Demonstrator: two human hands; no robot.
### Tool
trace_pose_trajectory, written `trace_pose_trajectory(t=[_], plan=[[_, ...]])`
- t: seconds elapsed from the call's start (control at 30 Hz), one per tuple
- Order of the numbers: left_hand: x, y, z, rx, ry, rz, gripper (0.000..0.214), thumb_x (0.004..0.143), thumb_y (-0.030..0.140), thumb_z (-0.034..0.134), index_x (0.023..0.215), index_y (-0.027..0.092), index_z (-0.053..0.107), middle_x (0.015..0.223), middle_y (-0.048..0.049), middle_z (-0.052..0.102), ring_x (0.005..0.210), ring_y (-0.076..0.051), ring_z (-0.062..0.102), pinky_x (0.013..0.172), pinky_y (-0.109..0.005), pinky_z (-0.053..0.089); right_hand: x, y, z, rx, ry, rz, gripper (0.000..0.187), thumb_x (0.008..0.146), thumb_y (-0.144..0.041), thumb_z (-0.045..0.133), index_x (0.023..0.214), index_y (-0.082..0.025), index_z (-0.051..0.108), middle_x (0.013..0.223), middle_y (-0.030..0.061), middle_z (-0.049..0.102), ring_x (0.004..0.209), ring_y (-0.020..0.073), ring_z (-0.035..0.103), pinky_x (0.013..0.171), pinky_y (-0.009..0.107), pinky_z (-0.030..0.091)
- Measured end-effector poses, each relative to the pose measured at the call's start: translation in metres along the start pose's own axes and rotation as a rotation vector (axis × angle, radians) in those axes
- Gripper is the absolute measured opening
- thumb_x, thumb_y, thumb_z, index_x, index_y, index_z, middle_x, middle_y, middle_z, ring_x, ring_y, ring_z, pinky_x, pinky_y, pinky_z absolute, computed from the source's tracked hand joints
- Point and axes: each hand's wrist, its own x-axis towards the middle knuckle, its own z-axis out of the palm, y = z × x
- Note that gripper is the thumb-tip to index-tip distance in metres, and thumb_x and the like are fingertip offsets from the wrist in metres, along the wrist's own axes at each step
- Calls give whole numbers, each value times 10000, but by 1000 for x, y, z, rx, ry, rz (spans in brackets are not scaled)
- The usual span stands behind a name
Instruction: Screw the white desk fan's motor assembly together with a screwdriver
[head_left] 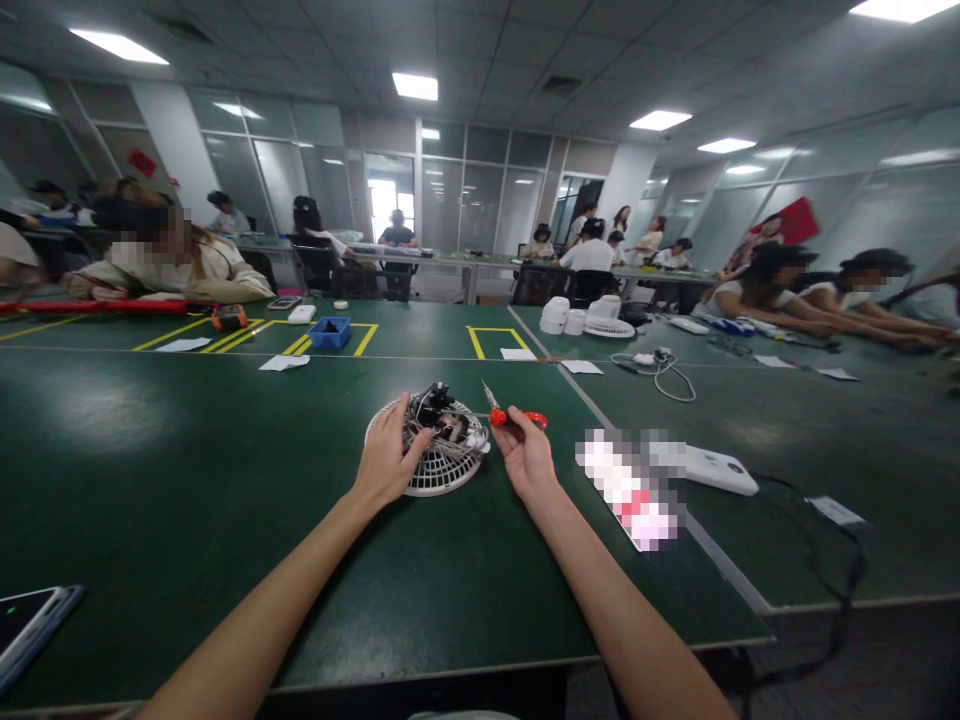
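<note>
A round white fan grille [442,474] lies on the green table in front of me. On it sits a motor assembly [448,425] with black parts and loose white wires. My left hand [388,450] grips the left side of the grille, thumb over its near part and fingers along the far side. Just right of the grille, my right hand [527,455] is closed around red-handled pliers [498,415]. Their narrow metal tip points up and to the left, apart from the motor assembly. Part of the handles is hidden by my fingers.
Right of my right hand lies a phone with a lit, blurred screen [630,490], beside a white device [716,470]. Another phone [34,625] is at lower left. Farther back are a blue bin [331,332], white fan parts [589,318] and a cable [667,372]. People sit around.
</note>
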Motion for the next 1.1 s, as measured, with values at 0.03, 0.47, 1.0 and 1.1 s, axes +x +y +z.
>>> trace_pose_trajectory(t=[0.03, 0.47, 1.0, 1.1], plan=[[1, -1, 0, 19, -38, -12, 792, 946, 616, 544, 1565, 148, 386, 1537, -222, 539, 1425, -378, 517, 1200, -610, 395, 0, 0, 0, 7, 10, 3, 230, 753, -132, 851, 768, -196, 631, 690, 13, 769, 618, 150, 752, 649, 226, 647], [4, 15, -18, 163, 65, -194, 590, 776, 710, 690, 1064, 219, 535, 1073, -112, 675, 992, -321, 672, 894, -490, 546, 3, -3, -6, -31, 163, -87, 281, 707, -183, 802, 827, -218, 550, 628, -39, 693, 559, 131, 692, 566, 216, 610], [7, 23, -29, 119, 85, -207, 434, 728, 590, 682, 886, 259, 449, 830, -14, 649, 723, -220, 635, 690, -350, 478, 7, 0, -9, -99, 240, -181, 461, 680, -240, 828, 920, -263, 435, 666, -108, 639, 562, 115, 673, 561, 247, 631], [7, 21, -28, 106, 83, -192, 436, 733, 590, 688, 897, 257, 459, 842, -17, 657, 730, -218, 642, 688, -347, 487, 7, -1, -10, -98, 224, -191, 498, 671, -256, 859, 920, -267, 427, 678, -115, 636, 582, 120, 689, 588, 256, 641]])
